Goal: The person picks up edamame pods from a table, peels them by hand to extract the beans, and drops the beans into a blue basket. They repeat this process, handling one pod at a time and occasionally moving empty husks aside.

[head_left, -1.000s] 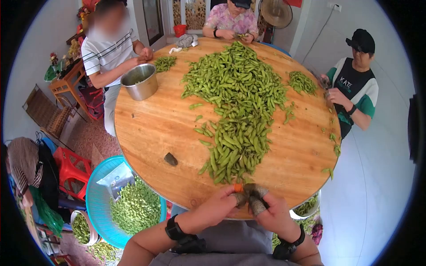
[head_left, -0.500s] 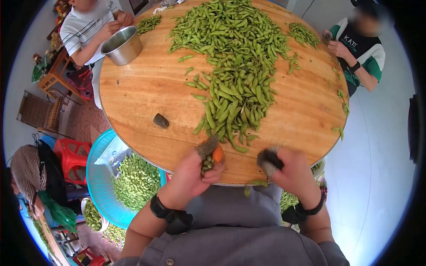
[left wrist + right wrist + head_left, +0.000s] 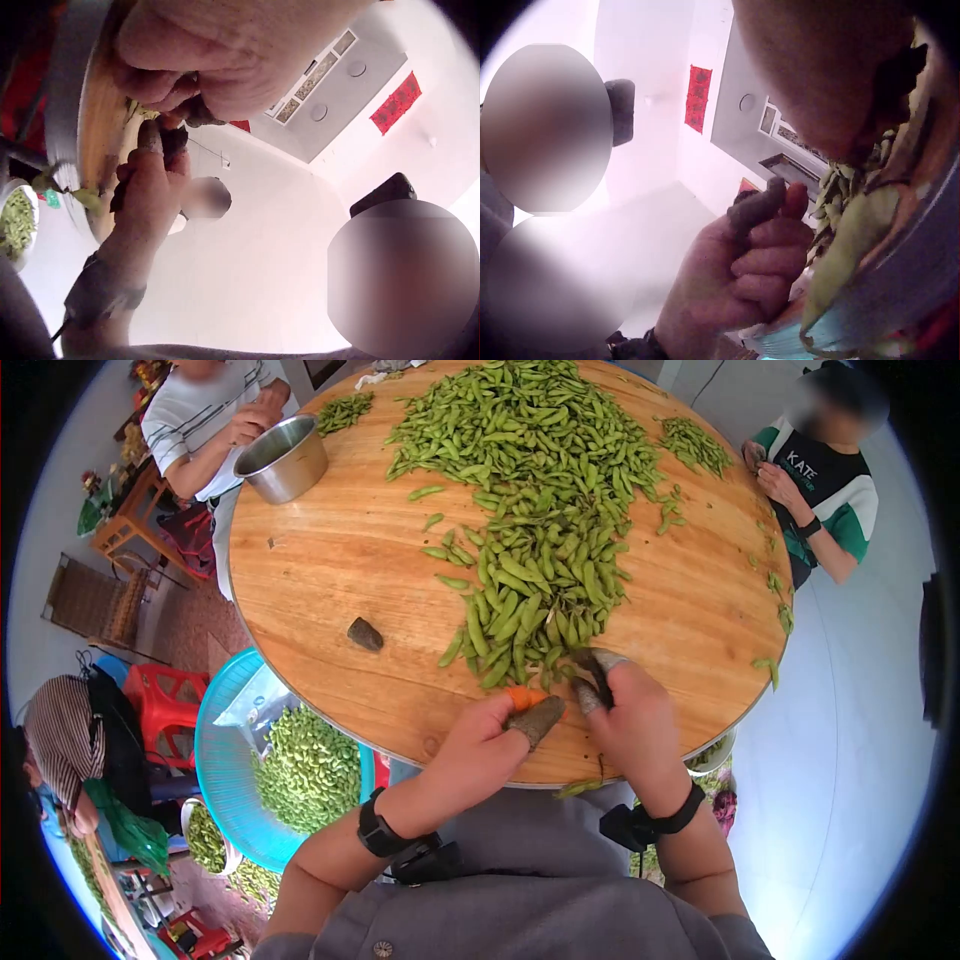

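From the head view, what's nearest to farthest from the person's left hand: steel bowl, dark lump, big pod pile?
1. The big pod pile, just ahead of the left hand.
2. The dark lump, off to its left.
3. The steel bowl, at the far left rim.

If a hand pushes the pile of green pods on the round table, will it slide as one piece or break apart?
Probably it breaks apart: the pods lie loose, with strays scattered beside the heap. Each looks small and flattish, so likely light and unlikely to roll far on the wooden table.
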Tool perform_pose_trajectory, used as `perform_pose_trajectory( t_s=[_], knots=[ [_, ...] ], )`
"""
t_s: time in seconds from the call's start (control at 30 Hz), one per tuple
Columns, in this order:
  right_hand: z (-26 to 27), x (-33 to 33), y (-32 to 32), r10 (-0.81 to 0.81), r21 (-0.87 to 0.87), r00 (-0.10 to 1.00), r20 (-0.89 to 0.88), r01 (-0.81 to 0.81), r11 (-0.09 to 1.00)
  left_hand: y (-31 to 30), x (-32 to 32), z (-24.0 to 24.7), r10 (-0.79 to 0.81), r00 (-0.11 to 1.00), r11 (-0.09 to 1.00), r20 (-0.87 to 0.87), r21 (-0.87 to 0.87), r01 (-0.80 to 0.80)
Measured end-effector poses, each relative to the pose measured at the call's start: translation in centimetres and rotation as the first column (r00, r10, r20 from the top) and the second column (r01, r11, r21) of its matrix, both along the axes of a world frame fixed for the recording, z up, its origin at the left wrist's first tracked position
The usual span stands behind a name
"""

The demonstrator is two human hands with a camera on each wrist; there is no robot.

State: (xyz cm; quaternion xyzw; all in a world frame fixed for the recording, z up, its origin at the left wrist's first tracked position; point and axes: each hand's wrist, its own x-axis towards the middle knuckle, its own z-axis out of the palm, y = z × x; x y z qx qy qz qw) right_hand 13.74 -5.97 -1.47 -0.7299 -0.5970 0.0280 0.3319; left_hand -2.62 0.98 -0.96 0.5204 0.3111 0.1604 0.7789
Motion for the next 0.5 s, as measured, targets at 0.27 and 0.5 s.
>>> perform_pose_trajectory(
  t_s=[0.27,0.5],
  knots=[
    [-0.2,-0.7,-0.2,-0.063,-0.07,0.993,-0.104,0.056,0.996,-0.6,-0.1,-1.3,0.124,0.992,0.957,0.019,0.263,-0.125],
    [1.1,-1.4,-2.0,0.022,-0.003,0.703,-0.711,-0.035,0.999,-0.6,0.2,-0.2,-0.092,0.995,0.996,0.024,-0.003,0.092]
  ],
)
